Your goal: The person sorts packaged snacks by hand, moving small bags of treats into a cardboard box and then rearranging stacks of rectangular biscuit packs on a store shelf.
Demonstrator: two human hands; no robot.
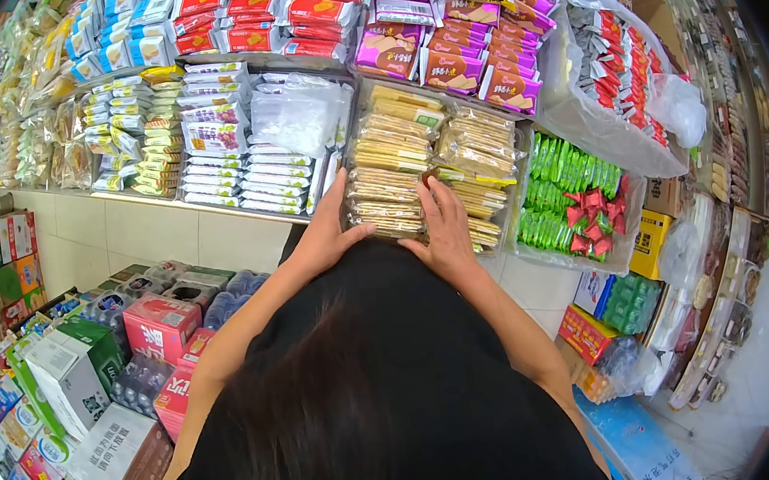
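Observation:
A stack of clear-wrapped, pale tan biscuit packets [385, 204] lies at the front of a display tray in the middle of the head view. My left hand [326, 235] is against the stack's left side, its thumb along the front edge. On the opposite side, my right hand [446, 232] has its fingers bent over the right edge and its thumb at the front. The stack is between both hands; some fingertips are hidden. More wrapped biscuit packets [479, 141] fill the tray behind and to the right.
White-wrapped snack packs [210, 181] adjoin on the left. To the right stands a clear bin of green-wrapped snacks [552, 180] and red ones. Purple wafer packs [390, 49] and red packs [315, 11] lie behind. Drink cartons [161, 324] stand on the floor at lower left.

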